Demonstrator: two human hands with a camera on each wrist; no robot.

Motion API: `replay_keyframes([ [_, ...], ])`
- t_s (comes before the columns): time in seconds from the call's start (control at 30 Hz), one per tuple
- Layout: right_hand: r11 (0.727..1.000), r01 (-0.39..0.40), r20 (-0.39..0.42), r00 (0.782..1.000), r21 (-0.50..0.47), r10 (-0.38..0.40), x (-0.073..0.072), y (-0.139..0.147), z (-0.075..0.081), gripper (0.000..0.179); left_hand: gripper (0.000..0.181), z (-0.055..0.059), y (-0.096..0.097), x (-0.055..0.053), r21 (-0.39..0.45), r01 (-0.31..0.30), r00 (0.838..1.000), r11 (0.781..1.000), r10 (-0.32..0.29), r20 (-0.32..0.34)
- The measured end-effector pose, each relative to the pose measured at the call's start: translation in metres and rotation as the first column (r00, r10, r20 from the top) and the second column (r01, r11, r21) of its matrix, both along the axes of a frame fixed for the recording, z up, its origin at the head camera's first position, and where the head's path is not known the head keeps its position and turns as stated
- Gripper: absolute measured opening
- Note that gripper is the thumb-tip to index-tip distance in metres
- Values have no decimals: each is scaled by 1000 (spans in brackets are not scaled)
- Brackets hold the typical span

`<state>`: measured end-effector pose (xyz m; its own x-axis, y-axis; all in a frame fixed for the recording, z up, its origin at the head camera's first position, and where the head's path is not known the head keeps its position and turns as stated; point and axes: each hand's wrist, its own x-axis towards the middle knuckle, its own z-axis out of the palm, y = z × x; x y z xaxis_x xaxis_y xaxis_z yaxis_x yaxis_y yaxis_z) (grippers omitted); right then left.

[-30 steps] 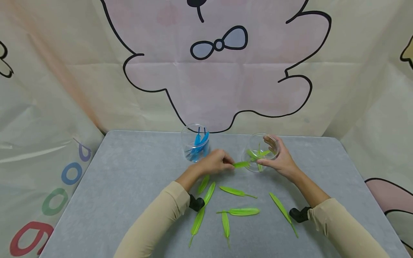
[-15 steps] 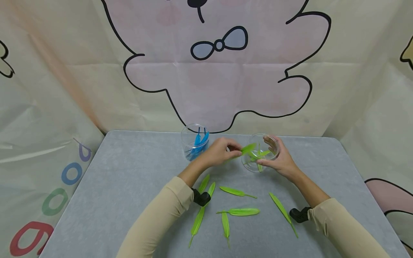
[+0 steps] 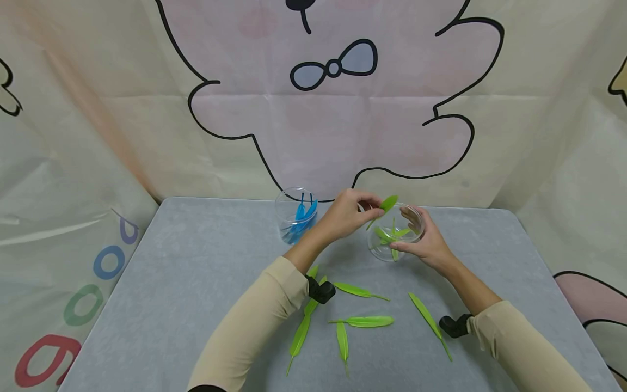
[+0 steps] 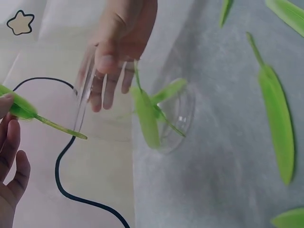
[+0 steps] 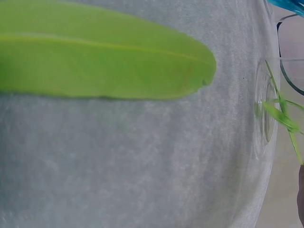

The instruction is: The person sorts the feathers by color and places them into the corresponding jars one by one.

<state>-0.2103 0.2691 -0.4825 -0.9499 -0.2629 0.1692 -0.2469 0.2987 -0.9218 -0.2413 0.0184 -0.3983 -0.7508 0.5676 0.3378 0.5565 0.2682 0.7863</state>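
My left hand (image 3: 349, 215) pinches a green feather (image 3: 389, 203) just above the rim of a clear jar (image 3: 376, 253). In the left wrist view the held feather (image 4: 21, 108) has its quill pointing toward the jar's mouth, overlapping the rim. My right hand (image 3: 431, 240) grips that jar round its right side near the rim, thumb in front and fingers behind. Several green feathers (image 4: 146, 116) lie inside it, near its bottom. A green feather (image 5: 104, 54) on the table looms large in the right wrist view, where little of the hand shows.
Left of the hands, a second clear jar (image 3: 282, 209) holds blue feathers (image 3: 300, 228). Several green feathers, such as one lying crosswise (image 3: 370, 322) and one by the right forearm (image 3: 427, 316), are spread over the grey table (image 3: 210, 261). A printed cloth (image 3: 392, 125) hangs behind.
The left hand has lifted the green feather from beside the jar up to its rim, moving right and away from the body. The right hand and its jar have stayed in place.
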Motion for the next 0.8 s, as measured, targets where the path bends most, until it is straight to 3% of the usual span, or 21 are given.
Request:
replay_keyframes([
  [0.43,1000,9,10,1000,-5,-9,-1,0,1,92,15,15,22,-3,85,-34,999,996,36,-14],
  [0.8,999,32,30,999,12,-32,-1,-1,2,93,14,7,36,-11,79,-6,1000,997,7,-14],
])
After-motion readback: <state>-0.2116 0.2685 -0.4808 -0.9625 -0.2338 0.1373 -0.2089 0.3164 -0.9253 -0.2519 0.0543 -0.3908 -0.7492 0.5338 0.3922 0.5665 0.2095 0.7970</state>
